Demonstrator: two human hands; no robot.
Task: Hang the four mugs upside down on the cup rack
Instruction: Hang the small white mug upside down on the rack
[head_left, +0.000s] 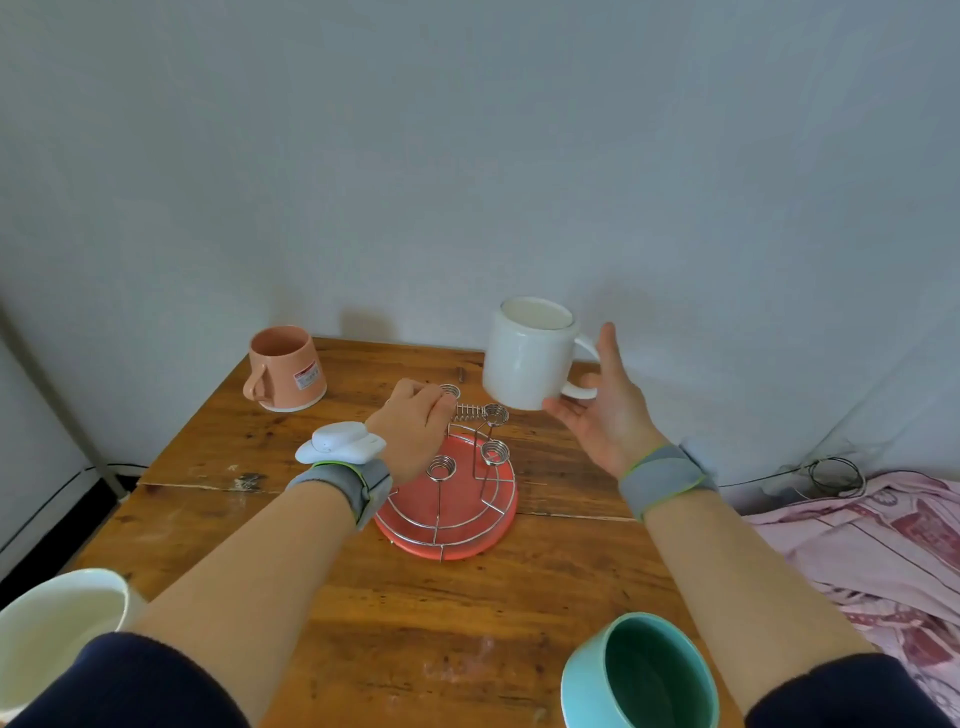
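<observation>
The wire cup rack (470, 470) stands on a red round tray (415, 540) in the middle of the wooden table; several posts end in spiral tips. My left hand (415, 426) is closed around the rack's back-left post. My right hand (608, 410) holds a white mug (524, 358) by its handle, lifted above the rack's back right; a shallow flat disc shows at its top, so it looks upside down. A peach mug (285, 369) stands upright at the back left. A cream mug (57, 629) sits at the near left corner and a teal mug (644, 670) at the near right.
The table (363, 597) ends at a grey wall (467, 156) behind. Pink bedding (883, 545) lies to the right with a coiled cable (836, 475) above it. A white device (340, 441) sits on my left wrist. A small dark screw (461, 373) lies near the back edge.
</observation>
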